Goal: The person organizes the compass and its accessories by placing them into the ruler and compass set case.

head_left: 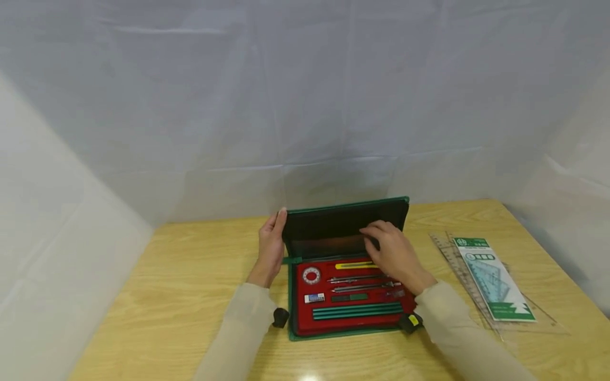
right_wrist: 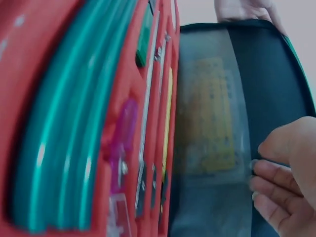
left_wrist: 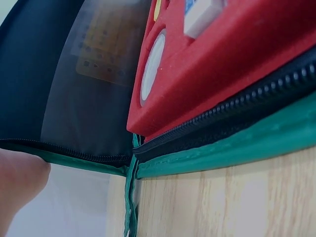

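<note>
A green zip case of drawing instruments lies unzipped on the table, its dark-lined lid raised. My left hand grips the lid's left edge, thumb on the inner side. Inside the lid is a clear pocket holding a yellow stencil-like sheet with small cut-outs. The bent fingertips of my right hand touch the pocket's open edge; the thumb is slightly apart from them. In the red tray sit a white ring-shaped disc, an eraser, compasses and green pencils.
A yellow cutter lies at the tray's back. To the right, a green-and-white packet rests on clear set squares. White sheeting stands behind the wooden table.
</note>
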The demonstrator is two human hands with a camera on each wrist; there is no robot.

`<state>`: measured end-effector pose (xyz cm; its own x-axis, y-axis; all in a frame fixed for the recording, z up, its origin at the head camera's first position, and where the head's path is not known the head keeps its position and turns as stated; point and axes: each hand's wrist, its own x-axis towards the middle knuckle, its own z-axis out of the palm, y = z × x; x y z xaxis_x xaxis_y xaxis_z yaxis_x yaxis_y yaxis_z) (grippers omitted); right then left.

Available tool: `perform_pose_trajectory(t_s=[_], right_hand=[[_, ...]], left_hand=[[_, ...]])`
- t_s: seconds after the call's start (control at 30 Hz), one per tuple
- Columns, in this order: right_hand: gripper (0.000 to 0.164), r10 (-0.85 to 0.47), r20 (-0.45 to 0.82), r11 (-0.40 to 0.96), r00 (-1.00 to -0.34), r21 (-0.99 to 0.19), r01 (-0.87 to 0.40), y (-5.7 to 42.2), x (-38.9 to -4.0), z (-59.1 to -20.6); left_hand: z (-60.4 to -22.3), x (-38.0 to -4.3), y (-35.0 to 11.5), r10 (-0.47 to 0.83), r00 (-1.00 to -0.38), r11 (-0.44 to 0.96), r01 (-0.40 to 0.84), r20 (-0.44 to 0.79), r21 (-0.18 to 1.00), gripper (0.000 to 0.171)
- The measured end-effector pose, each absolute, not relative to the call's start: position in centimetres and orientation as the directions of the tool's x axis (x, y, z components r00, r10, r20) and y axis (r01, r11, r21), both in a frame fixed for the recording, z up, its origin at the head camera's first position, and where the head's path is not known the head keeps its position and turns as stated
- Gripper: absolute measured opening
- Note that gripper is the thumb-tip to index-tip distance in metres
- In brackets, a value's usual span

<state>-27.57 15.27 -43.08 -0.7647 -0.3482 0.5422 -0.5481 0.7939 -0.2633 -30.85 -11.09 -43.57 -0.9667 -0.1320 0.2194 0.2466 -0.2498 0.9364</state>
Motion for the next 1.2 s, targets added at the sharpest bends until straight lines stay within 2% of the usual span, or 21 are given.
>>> perform_pose_trajectory(t_s=[0.27,0.5,0.93,1.07,1.2], right_hand=[[0.02,-0.334,0.607,0.768,-0.721,-0.268,-0.582,18.4,-26.7,-42.7],[0.018,-0.27,0.593,0.809,-0.759,-0.287,-0.513,22.6,-25.7,-42.9],[0.032,-0.097,0.39,0.893,-0.916,-0.373,-0.254,30.4,-22.0,-43.6],[0.045,-0.02,0.307,0.916,-0.952,-0.376,-0.14,32.3,-20.8,-43.8],[0.065,0.059,0.169,0.929,-0.984,-0.369,-0.008,33.7,-19.8,-44.1]], left_hand=[[-43.5,-30.8,-11.2,-0.123,-0.968,-0.254,0.242,0.217,0.936,0.025],[-43.4,-31.0,-11.4,-0.147,-0.96,-0.255,0.269,0.238,0.929,0.031],[-43.3,-30.7,-11.9,-0.15,-0.967,-0.258,0.238,0.205,0.936,0.027],[-43.2,-30.5,-11.8,-0.142,-0.97,-0.26,0.228,0.197,0.938,0.023],[-43.1,-30.6,-11.8,-0.141,-0.968,-0.27,0.239,0.207,0.933,0.024]])
